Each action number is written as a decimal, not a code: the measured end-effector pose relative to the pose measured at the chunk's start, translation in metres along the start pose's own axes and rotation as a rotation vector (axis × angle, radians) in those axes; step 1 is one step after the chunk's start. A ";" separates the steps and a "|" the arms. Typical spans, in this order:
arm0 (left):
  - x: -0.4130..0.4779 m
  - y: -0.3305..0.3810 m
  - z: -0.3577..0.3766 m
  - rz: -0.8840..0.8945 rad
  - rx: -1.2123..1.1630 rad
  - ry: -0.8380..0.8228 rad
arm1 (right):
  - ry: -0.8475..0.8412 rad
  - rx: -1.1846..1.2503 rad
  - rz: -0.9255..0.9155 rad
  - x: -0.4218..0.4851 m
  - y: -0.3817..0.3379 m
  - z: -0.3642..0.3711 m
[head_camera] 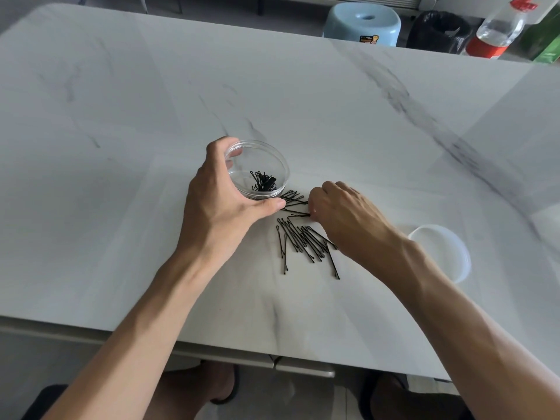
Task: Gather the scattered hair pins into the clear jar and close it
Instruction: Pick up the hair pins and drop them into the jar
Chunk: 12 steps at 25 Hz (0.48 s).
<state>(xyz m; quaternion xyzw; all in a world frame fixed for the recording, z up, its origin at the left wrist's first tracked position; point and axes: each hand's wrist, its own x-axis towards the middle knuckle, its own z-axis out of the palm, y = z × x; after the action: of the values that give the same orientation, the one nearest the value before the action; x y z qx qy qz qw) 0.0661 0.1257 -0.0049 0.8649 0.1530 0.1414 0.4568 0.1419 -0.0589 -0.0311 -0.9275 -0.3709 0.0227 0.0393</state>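
Note:
A low clear jar (272, 160) stands on the white marble table (121, 147) with several black hair pins inside. My left hand (224, 195) grips the jar, thumb at its near wall and fingers curled over the far rim. Just right of the jar lies a loose pile of black hair pins (303, 241), spread toward me. My right hand (342, 213) is down on the pile's far end, fingertips pinching a pin there. The jar's clear lid (445, 247) lies on the table to the right, partly hidden behind my right wrist.
Beyond the table's far edge stand a light blue stool (363, 22), a black bag (439, 28) and a plastic bottle with a red label (497, 28). The table's near edge (212, 350) runs under my forearms.

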 end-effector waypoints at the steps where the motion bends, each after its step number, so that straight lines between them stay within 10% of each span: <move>1: 0.000 0.000 0.000 0.002 0.002 -0.004 | -0.006 0.006 0.022 0.002 0.000 0.002; 12: -0.001 0.002 0.003 0.003 0.010 -0.013 | 0.026 -0.018 0.010 -0.004 -0.012 -0.009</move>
<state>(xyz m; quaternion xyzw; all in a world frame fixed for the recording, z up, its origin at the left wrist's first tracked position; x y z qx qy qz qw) 0.0671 0.1220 -0.0050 0.8683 0.1493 0.1358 0.4530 0.1312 -0.0533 -0.0210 -0.9298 -0.3661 0.0074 0.0358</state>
